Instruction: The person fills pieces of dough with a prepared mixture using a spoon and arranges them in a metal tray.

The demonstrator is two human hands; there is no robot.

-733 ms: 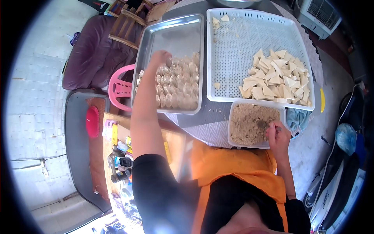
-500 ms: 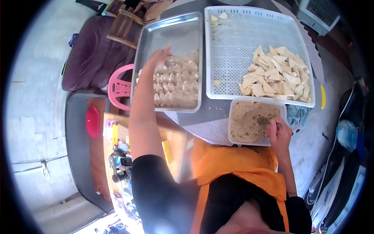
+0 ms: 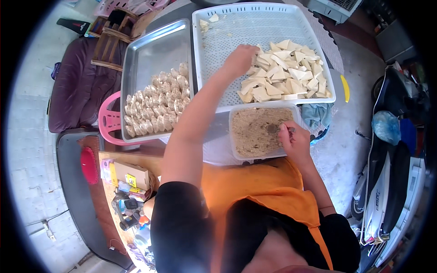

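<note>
My left hand (image 3: 238,59) reaches over the white perforated tray (image 3: 236,27) and touches the pile of pale triangular tofu pieces (image 3: 284,75) at its left edge; whether it grips one I cannot tell. My right hand (image 3: 293,139) holds a metal spoon (image 3: 275,128) over the clear tub of brown minced filling (image 3: 257,132). To the left, a metal tray (image 3: 154,50) carries rows of stuffed pieces (image 3: 157,107).
A pink plastic chair (image 3: 109,120) stands under the metal tray. A purple cushion (image 3: 75,86) and a wooden stool (image 3: 109,45) lie at the left. A blue cloth (image 3: 318,113) sits right of the tub. A scooter (image 3: 387,173) is parked at the right.
My left hand has moved right, from the metal tray of stuffed pieces across to the tofu pile in the white tray. My right hand has stayed at the filling tub.
</note>
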